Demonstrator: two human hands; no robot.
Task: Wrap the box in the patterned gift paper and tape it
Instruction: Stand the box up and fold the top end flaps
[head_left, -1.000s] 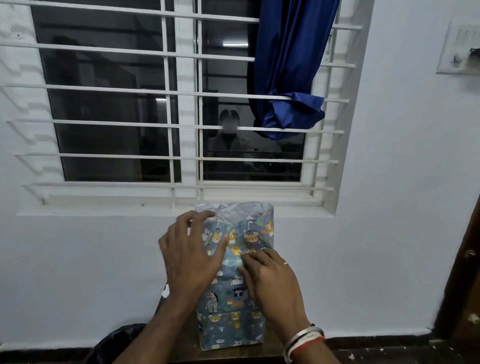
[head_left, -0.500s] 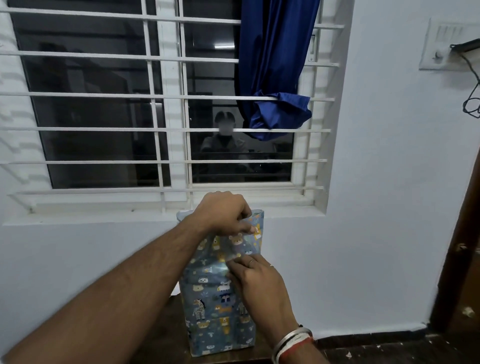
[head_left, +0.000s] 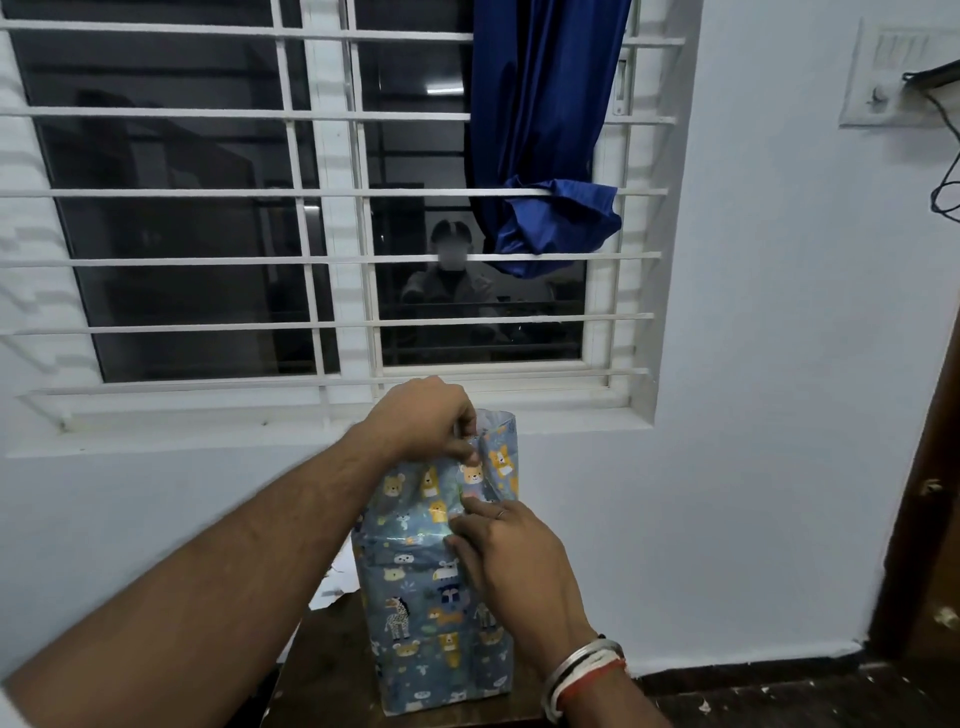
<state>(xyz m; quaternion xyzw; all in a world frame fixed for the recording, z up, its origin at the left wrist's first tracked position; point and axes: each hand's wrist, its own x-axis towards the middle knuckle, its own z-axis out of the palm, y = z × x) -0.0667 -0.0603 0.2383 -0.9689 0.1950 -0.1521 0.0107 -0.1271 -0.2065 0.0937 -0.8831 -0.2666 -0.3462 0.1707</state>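
Left fingers curled, pinching the paper at its open top edge. Right fingers curled onto a fold just below; pinch or press, cannot tell. Left hand sits above, right hand lower and nearer the camera. Paper sheathes the box, itself hidden, standing upright on the surface by the wall. Long axis vertical; loose end points up, directly at left fingers. Folding it down likely falls to the left hand.
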